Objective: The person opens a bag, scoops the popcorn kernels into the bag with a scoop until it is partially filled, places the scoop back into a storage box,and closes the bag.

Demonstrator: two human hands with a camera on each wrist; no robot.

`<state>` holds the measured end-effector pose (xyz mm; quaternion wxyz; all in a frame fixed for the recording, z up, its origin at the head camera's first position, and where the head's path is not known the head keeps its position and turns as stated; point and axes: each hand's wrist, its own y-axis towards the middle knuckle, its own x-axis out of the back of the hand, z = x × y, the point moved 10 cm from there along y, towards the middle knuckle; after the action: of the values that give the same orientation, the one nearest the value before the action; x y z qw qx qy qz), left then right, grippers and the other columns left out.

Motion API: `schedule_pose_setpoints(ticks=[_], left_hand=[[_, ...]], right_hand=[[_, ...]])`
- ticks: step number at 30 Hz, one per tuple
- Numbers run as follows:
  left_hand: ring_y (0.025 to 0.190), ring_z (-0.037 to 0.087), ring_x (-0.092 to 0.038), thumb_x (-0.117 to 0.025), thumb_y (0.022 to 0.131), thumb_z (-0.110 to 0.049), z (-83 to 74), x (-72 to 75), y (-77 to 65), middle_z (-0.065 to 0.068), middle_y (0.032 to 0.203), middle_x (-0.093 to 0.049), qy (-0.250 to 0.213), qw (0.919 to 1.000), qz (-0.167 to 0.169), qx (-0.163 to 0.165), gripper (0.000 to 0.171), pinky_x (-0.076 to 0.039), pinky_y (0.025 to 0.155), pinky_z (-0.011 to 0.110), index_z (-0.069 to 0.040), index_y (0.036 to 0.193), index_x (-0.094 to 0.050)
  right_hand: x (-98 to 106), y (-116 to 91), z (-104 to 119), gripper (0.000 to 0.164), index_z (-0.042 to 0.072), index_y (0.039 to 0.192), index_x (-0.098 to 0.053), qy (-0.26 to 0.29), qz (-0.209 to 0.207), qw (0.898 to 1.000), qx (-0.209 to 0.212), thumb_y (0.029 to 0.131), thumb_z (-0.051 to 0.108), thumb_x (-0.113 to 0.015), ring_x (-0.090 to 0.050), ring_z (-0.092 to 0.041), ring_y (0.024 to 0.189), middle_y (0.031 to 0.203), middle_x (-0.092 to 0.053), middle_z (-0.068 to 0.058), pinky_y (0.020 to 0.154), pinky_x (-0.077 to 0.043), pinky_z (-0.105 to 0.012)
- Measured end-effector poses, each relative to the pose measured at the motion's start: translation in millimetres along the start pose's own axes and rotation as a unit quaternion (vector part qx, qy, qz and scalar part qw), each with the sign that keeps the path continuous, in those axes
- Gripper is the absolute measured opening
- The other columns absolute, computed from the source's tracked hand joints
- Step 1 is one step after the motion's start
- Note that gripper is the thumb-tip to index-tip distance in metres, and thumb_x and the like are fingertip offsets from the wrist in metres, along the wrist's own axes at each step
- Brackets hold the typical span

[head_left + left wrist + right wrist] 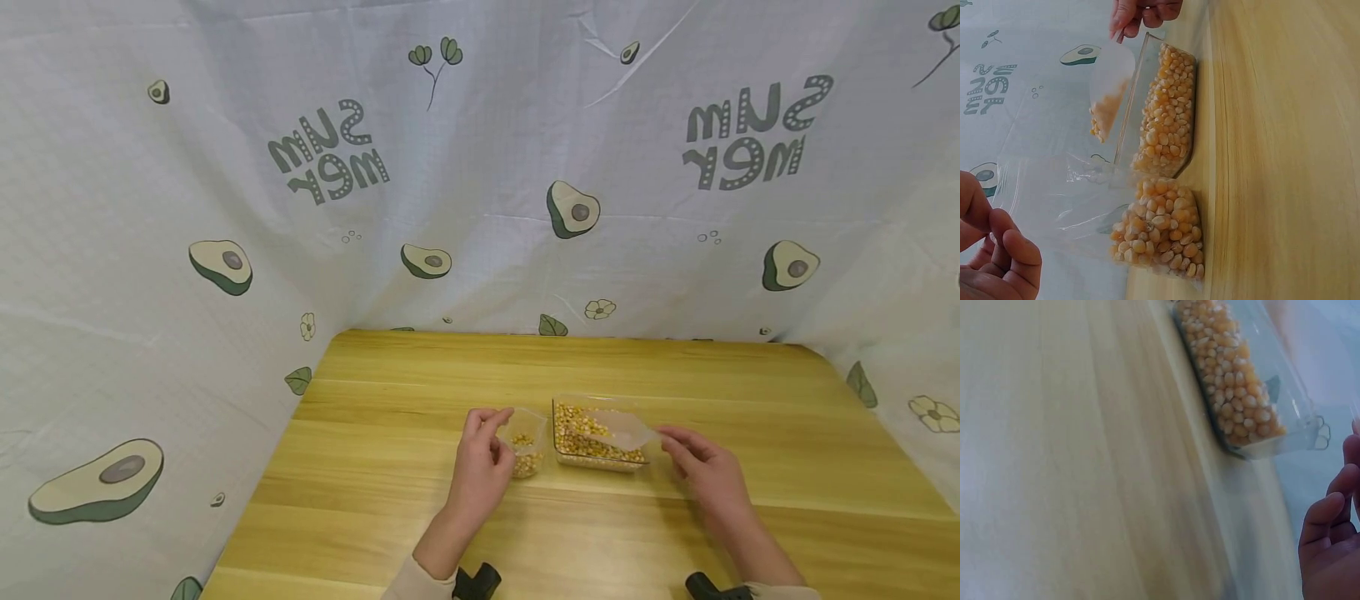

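Note:
In the head view, my left hand [480,467] pinches the top edge of a clear plastic bag [527,461], which stands on the table with corn kernels in its lower part. The left wrist view shows finger and thumb at the mouth of that bag [1085,206]. My right hand [705,471] holds a translucent white scoop [626,429] by its handle. Corn kernels lie in the scoop [1110,75], which is tilted above a clear rectangular container [600,463]. Many corn kernels [1232,387] fill the container's lower part. Fingers of the right hand [1335,531] appear at the right wrist view's edge.
A wooden table [375,458] carries the bag and the container side by side, the bag on the left. Behind and beside the table hangs a pale cloth [487,167] printed with avocados. Dark wrist-worn devices [477,581] show at the lower edge.

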<state>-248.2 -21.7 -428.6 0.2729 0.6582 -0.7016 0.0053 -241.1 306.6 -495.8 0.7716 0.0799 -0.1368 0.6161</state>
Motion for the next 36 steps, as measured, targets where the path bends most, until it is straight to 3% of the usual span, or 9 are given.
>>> schedule_pose_setpoints(ticks=[6,11,22,31,36], left_hand=[[0.061,-0.001,-0.035,-0.051,0.084,0.016,0.1,-0.7,0.1,0.014,0.117,-0.052,-0.005,1.0000,0.001,0.002,0.050,-0.038,0.056,0.014,0.003,0.131,-0.061],[0.061,-0.001,-0.035,-0.051,0.085,0.016,-0.2,-0.7,-0.3,0.014,0.117,-0.051,-0.006,1.0000,0.001,0.002,0.050,-0.039,0.056,0.015,0.003,0.131,-0.061],[0.062,0.000,-0.036,-0.051,0.084,0.016,0.1,-0.8,-0.2,0.013,0.118,-0.052,-0.013,0.9999,0.002,0.006,0.051,-0.039,0.057,0.015,0.003,0.132,-0.061],[0.062,0.000,-0.037,-0.051,0.083,0.016,0.1,-0.8,-0.2,0.013,0.118,-0.052,-0.008,1.0000,-0.001,0.004,0.051,-0.039,0.057,0.015,0.002,0.132,-0.061],[0.062,-0.001,-0.037,-0.051,0.084,0.016,0.7,-1.8,-0.5,0.012,0.118,-0.051,-0.011,0.9999,0.001,0.008,0.053,-0.039,0.057,0.015,0.000,0.133,-0.061]], right_hand=[[-0.4,-2.9,16.1,0.038,0.005,0.126,-0.067,0.002,0.006,1.000,0.018,0.100,0.031,-0.059,-0.044,-0.013,0.070,0.077,-0.051,0.011,0.060,-0.038,-0.032],[-3.9,-6.3,28.8,0.041,0.005,0.128,-0.065,-0.007,0.007,1.000,0.028,0.100,0.033,-0.059,-0.044,-0.013,0.072,0.077,-0.050,0.012,0.062,-0.040,-0.031],[-21.1,-21.9,74.5,0.033,0.003,0.123,-0.068,0.016,0.014,0.996,0.083,0.099,0.025,-0.060,-0.045,-0.013,0.070,0.077,-0.054,0.010,0.060,-0.041,-0.029],[-29.5,-27.0,91.4,0.034,0.006,0.123,-0.069,-0.039,0.012,0.995,0.093,0.099,0.029,-0.060,-0.051,-0.010,0.076,0.095,-0.062,0.022,0.063,-0.046,-0.025],[-33.2,-30.2,102.0,0.027,0.008,0.119,-0.071,-0.073,0.003,0.988,0.133,0.099,0.023,-0.062,-0.053,-0.006,0.076,0.098,-0.062,0.027,0.064,-0.048,-0.022]])
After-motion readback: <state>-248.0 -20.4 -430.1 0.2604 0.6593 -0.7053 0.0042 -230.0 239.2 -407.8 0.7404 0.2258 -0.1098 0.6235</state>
